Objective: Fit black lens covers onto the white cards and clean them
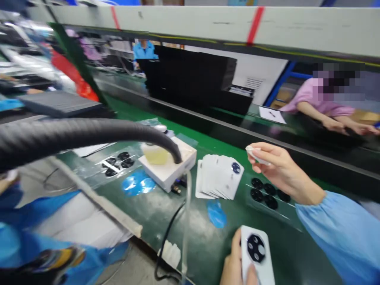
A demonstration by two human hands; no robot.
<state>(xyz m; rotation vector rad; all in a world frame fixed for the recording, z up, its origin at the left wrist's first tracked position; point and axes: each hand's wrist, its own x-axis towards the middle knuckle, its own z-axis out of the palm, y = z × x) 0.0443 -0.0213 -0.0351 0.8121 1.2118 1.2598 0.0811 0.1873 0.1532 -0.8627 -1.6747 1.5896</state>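
**Left hand (233, 263) grips a glossy white rounded-corner panel (267, 271); right hand (277, 164) pinches a small, soft-looking white piece (261, 156)**

The left hand is closed around the panel at the lower edge of the view, its thumb laid on the face and the other fingers along the left side; a black many-sided camera plate (256, 248) sits near the panel's upper end, with a pale round spot on its right part. The right hand is raised above the table, thumb and fingertips pressed together on the white piece, a loose light-blue sleeve (338, 221) behind the wrist; what the piece is made of cannot be told.

Below the right hand, round black discs (270, 202) lie in rows on a clear plastic sheet; left of them is a fanned stack of white panels (218, 176), the rightmost bearing a dark camera plate; just below the stack lies a glossy blue oval film (216, 213); farther left stands a white box-shaped device (164, 174), with a yellowish translucent container (156, 154) on top and a thick black ribbed hose (89, 134) arching over it; all this rests on a dark-green tabletop (198, 247); across the bench, a person in pink (304, 95) sits with both forearms forward.
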